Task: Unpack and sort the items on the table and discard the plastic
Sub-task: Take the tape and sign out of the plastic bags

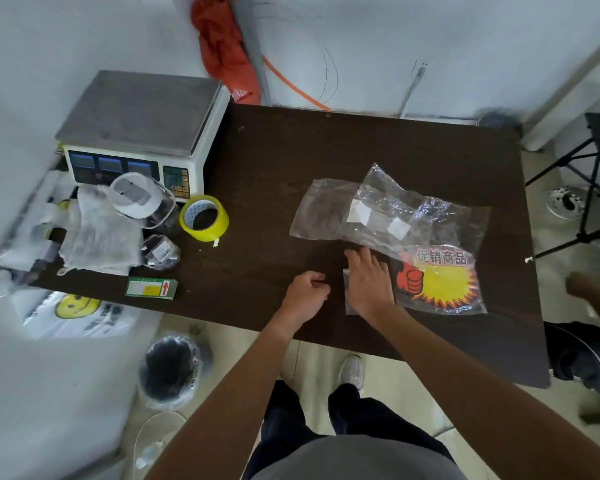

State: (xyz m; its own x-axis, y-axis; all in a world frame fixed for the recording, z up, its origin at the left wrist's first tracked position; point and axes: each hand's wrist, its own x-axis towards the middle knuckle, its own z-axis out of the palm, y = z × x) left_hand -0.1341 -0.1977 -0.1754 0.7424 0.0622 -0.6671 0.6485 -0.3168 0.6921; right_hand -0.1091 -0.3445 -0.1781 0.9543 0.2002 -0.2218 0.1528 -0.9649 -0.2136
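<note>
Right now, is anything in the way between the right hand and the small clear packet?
Nothing visible is. The right hand lies flat on the small clear packet near the front edge of the table, fingers straight. The left hand is curled just to its left, off the packet.

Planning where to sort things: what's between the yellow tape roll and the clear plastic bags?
Head view: only bare dark table lies between the tape roll and the clear plastic bags.

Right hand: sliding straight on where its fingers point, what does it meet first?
Probably the near edge of the crumpled clear plastic bag with white labels, just beyond the fingers of the right hand; depth is unclear.
</note>
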